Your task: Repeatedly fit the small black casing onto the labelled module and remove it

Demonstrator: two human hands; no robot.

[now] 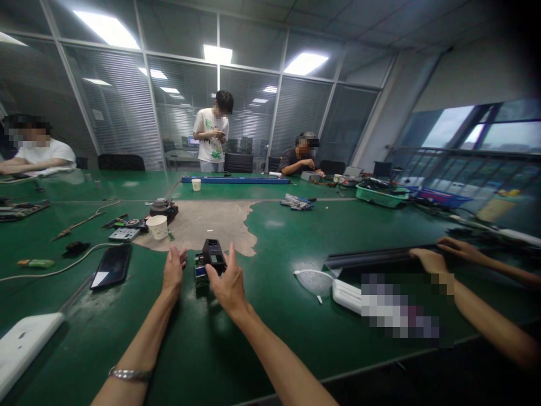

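Device (214,257): one, small, boxy, mainly black, with a blue part low on its left side and a small pale marking. Held between thumb and fingers of the right hand (230,285), just right of the left hand (172,273). Contact with the worktop (291,237) cannot be confirmed.

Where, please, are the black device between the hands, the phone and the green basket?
Black device (214,257): head view, its upper casing.
Phone (113,265): head view, its screen.
Green basket (381,196): head view, its near wall.
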